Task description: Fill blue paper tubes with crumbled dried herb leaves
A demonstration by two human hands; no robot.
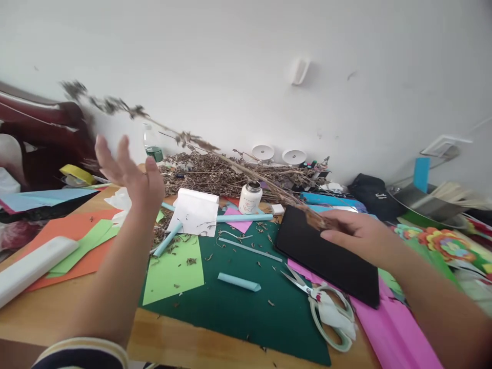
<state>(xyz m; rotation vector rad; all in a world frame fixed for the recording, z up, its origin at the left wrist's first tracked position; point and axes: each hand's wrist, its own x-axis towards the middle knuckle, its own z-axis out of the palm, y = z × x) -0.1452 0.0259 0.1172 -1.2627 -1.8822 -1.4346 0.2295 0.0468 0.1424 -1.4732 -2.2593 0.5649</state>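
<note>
A long dried plant stem [246, 167] slants across the view, with shrivelled leaves towards its far left end. Its thick lower end is pinched in my right hand [357, 236], over a black tablet-like slab [326, 256]. My left hand [132, 171] is raised at the left, fingers apart and nothing visible in it, just below the leafy part of the stem. Behind, a heap of dried plants [207, 171] lies along the wall. A white bottle without a lid [250, 199] stands in front of that heap.
Open scissors [319, 302] lie on the green cutting mat [269, 328], among leaf crumbs and rolled blue paper [239, 282]. Green paper [177, 279], orange paper [46, 238] and a white bar [34, 266] are at left. A metal pot [415, 205] stands far right.
</note>
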